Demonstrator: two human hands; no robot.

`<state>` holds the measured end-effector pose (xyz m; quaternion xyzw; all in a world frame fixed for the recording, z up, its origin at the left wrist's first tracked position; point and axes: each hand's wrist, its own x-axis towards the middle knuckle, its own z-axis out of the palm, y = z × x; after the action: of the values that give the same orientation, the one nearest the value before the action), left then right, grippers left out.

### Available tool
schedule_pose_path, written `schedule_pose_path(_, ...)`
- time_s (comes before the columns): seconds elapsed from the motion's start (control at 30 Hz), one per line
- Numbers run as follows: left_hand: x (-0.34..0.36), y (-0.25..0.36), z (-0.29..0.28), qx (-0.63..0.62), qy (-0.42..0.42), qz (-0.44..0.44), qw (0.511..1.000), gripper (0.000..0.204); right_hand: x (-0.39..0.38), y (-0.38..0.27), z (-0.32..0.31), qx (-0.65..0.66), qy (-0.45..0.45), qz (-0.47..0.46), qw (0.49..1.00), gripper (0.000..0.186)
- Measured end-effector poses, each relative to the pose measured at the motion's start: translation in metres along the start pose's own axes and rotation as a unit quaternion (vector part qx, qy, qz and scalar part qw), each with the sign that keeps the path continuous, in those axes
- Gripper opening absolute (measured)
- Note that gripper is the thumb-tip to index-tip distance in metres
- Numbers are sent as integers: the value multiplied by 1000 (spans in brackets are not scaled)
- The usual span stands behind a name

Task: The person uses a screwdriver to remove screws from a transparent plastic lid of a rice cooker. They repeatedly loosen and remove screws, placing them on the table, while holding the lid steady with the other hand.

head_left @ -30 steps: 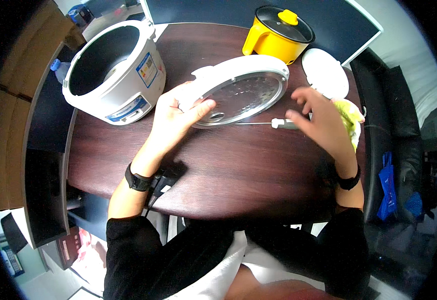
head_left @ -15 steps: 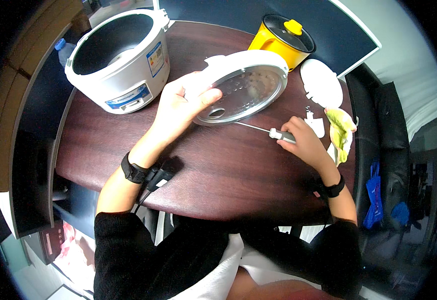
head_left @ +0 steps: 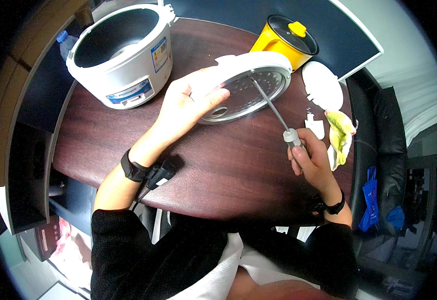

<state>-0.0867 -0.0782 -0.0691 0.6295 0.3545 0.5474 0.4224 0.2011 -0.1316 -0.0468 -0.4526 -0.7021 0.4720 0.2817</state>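
My left hand grips the near-left rim of a rice cooker lid, tilted so that its shiny metal inner face shows. My right hand is wrapped round the grey handle of a screwdriver. Its long shaft slants up and left, with the tip at the upper part of the lid's metal face; whether it touches there I cannot tell. The white rice cooker body stands uncovered at the far left, its dark inside showing.
A yellow pot with a dark lid stands at the back. Toward the right edge of the brown table lie a white oval cover, a small white part and a yellow-green cloth. A black plug rests near my left wrist.
The screwdriver has swung from lying low under the lid's lower rim to pointing up at the lid's inner face. My right hand has turned and come slightly nearer me.
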Motion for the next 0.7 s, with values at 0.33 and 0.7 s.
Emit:
schedule_pose_path(0.33, -1, 2, 0, 10, 4, -5, 1000, 38, -1, -8, 10, 60, 14, -8, 998, 18)
schedule_pose_path(0.7, -1, -1, 2, -9, 9, -1, 1000, 40, -1, -6, 14, 48, 18, -13, 999, 20)
